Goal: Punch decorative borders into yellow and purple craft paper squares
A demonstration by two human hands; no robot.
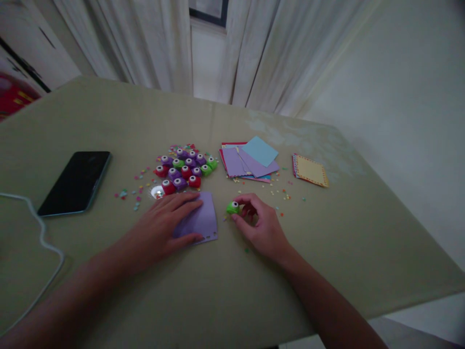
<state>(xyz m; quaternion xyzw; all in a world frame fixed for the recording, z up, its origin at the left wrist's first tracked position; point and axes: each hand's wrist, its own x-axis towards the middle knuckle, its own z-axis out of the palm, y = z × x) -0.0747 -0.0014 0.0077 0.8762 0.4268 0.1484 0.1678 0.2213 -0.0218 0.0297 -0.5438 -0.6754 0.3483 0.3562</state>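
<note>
A sheet of purple paper (205,218) lies on the table, with a few small holes punched along its near edge near the right corner. My left hand (170,220) rests flat on the left part of this sheet, fingers apart. Just to the right of the paper, my right hand (263,225) pinches a small green craft punch (233,207) between thumb and fingers. Beyond my left hand sits a cluster of similar craft punches (186,171) in purple, red and green, each with a white round top.
Stacked coloured paper (234,162) lies behind my right hand, and cream cards with patterned edges (310,170) lie farther right. Paper confetti (138,198) is scattered about. A black-screened tablet (76,182) and a white cable (43,232) are on the left. Curtains hang behind the table.
</note>
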